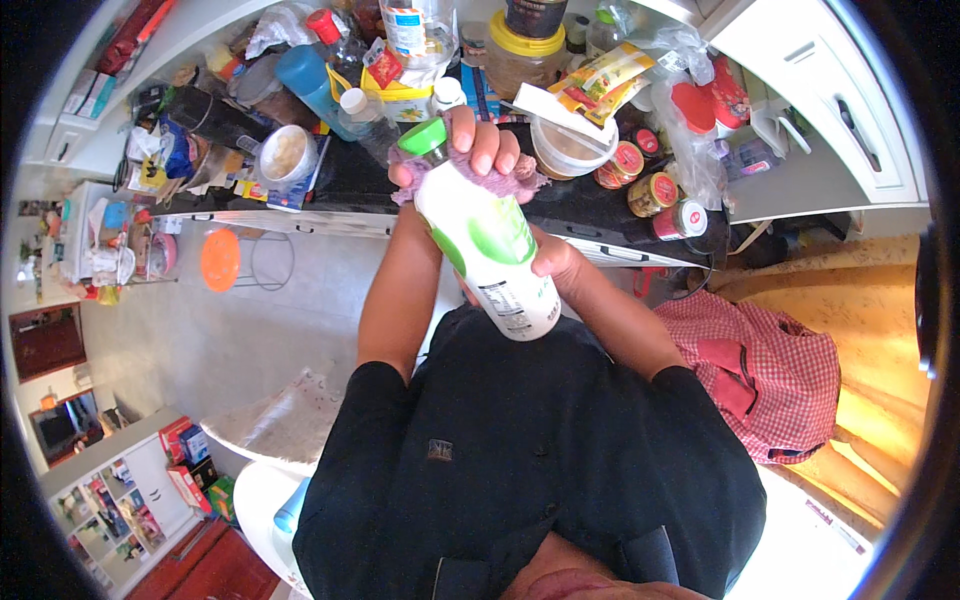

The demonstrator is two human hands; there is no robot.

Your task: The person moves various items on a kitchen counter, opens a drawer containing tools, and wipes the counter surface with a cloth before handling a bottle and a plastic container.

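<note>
I hold a white and green plastic bottle (487, 232) with a green screw cap (422, 136) in front of my chest, tilted with its cap end away from me. Around its neck, my left hand (484, 142) grips a purple cloth (517, 178) against the bottle. My right hand (555, 259) clasps the lower body from the right side. The label bears printed writing. Part of each palm is hidden behind the bottle. Beyond it lies a crowded black countertop (352, 176).
A white bowl (287, 154) and blue bottle (311, 82) stand left on the counter. To the right are a clear plastic tub (574, 146) and several small jars (652, 193). An orange stool (220, 259) is on the floor; a red checked garment (765, 367) hangs at right.
</note>
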